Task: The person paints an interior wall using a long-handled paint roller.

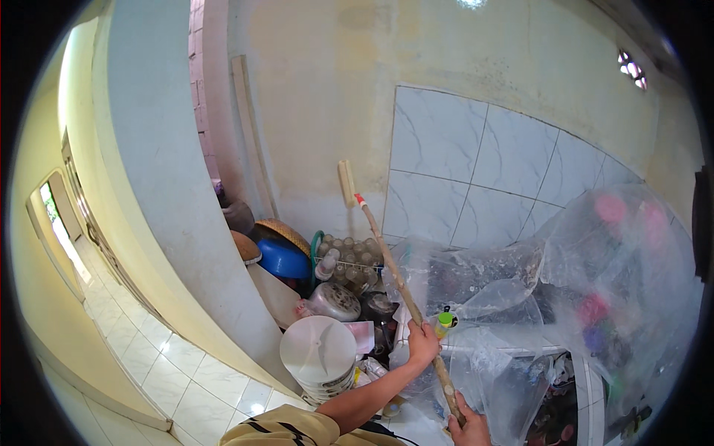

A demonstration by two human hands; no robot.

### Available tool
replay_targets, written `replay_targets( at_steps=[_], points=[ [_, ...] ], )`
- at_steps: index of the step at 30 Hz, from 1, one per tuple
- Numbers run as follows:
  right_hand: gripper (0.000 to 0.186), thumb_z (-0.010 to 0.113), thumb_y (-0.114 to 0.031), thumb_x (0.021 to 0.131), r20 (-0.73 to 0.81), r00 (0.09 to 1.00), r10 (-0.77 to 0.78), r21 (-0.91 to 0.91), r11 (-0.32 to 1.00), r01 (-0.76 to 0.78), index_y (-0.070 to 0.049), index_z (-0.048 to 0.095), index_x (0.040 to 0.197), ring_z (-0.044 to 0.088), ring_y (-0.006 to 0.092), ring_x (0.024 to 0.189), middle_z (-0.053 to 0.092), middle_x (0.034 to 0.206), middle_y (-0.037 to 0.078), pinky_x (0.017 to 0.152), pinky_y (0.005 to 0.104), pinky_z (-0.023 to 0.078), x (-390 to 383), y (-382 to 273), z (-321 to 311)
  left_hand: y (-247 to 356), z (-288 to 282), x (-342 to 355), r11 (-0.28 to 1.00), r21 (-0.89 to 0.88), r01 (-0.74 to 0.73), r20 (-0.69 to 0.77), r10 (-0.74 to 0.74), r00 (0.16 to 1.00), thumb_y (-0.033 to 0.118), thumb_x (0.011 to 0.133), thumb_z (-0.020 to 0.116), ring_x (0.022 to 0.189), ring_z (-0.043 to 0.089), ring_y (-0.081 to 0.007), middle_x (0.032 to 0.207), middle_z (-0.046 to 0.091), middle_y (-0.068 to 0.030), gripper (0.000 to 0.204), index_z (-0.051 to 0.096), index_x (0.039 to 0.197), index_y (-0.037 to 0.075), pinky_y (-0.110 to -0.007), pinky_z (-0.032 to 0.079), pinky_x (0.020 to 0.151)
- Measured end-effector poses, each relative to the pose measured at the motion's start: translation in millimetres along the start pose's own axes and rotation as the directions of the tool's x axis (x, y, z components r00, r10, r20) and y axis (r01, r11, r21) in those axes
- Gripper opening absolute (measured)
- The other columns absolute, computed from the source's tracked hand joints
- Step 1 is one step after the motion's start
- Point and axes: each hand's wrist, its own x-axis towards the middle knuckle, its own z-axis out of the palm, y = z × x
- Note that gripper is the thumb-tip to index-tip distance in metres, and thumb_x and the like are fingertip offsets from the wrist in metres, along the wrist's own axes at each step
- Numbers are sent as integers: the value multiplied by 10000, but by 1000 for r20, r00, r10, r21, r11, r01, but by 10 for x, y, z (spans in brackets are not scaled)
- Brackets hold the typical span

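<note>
My left hand [422,344] grips a long wooden pole [399,281] partway along, and my right hand [467,427] grips it lower down, at the bottom edge of the view. At the pole's top is a pale paint roller [346,182] with a red handle, raised at the patchy cream wall [301,111]; whether it touches cannot be told. Just right of my left hand, a green-capped container [445,320] stands among clear plastic sheeting [491,305].
Marble-look tiles [439,134] cover part of the wall. Lower left are stacked white buckets [316,349], a blue basin [282,258], a crate of glass bottles [346,260] and pots. Plastic covers the counter and items on the right. A pillar [152,193] borders a tiled hallway [141,349].
</note>
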Motion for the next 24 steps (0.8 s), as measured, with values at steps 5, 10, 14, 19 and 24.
replay_targets(
  at_steps=[5, 10, 14, 19, 24],
  points=[
    [549, 535, -98, 885, 4, 1000, 26, 21, 999, -26, -149, 383, 1411, 376, 180, 491, 447, 585, 178, 485, 334, 390, -146, -226, -230, 264, 111, -199, 999, 29, -40, 26, 39, 999, 218, 955, 398, 448, 596, -275, 625, 571, -165, 258, 337, 1072, -4, -393, 485, 419],
    [539, 525, -76, 888, -54, 998, -16, 82, 996, 21, -129, 391, 1407, 393, 143, 509, 459, 585, 134, 482, 308, 388, -176, -190, -297, 628, 242, -329, 992, 77, -102, 52, 98, 994, 212, 953, 406, 436, 588, -274, 607, 560, -153, 254, 326, 1064, -2, -397, 474, 407],
    [534, 523, -76, 893, -24, 997, 73, 233, 970, -65, -112, 394, 1410, 403, 103, 540, 482, 620, 39, 491, 278, 388, -115, -271, -348, 687, 284, -230, 978, 113, -176, 53, 171, 984, 206, 951, 407, 466, 598, -282, 609, 558, -157, 242, 331, 1051, -1, -405, 472, 443],
    [538, 518, -79, 897, -29, 999, 42, 283, 959, -32, -101, 382, 1417, 404, 97, 547, 493, 656, 10, 493, 276, 386, 47, -332, -375, 849, 280, -163, 979, 120, -163, 80, 154, 985, 200, 945, 413, 557, 616, -348, 649, 569, -197, 246, 338, 1054, -7, -452, 469, 533],
    [573, 607, -102, 843, 9, 991, 132, 306, 943, -128, -133, 426, 1386, 567, 135, 520, 658, 779, 72, 537, 277, 487, 336, -418, -226, 676, 152, 310, 925, 272, -265, -12, 278, 960, 198, 939, 424, 690, 615, -433, 695, 580, -250, 261, 338, 1065, -14, -507, 453, 612]
  ],
)
